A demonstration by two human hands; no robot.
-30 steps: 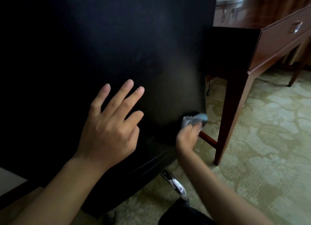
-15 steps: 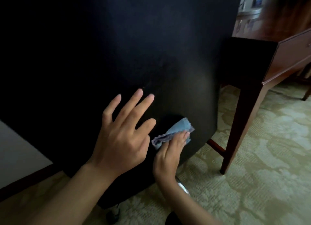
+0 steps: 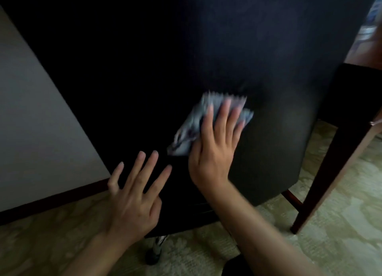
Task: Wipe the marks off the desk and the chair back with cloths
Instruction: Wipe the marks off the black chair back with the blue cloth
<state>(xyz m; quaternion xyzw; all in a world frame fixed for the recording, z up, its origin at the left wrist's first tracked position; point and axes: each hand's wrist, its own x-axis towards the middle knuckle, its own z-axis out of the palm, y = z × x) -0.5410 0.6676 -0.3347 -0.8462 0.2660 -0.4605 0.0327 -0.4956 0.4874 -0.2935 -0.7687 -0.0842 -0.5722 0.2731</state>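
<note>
Cloth (image 3: 208,120), blue-grey with a zigzag edge and blurred, lies crumpled flat against the black chair back (image 3: 206,48), near the middle of the view. We count one cloth, one chair back and two hands. Our right hand (image 3: 215,149) presses the cloth with fingers spread and pointing toward 12 o'clock, forearm reaching in from 5 o'clock. Our left hand (image 3: 132,199), at 7 o'clock from the cloth, is spread wide and holds nothing, palm toward the chair's lower edge. A wooden surface leg (image 3: 322,182) stands at 3 o'clock on patterned carpet (image 3: 330,244).
</note>
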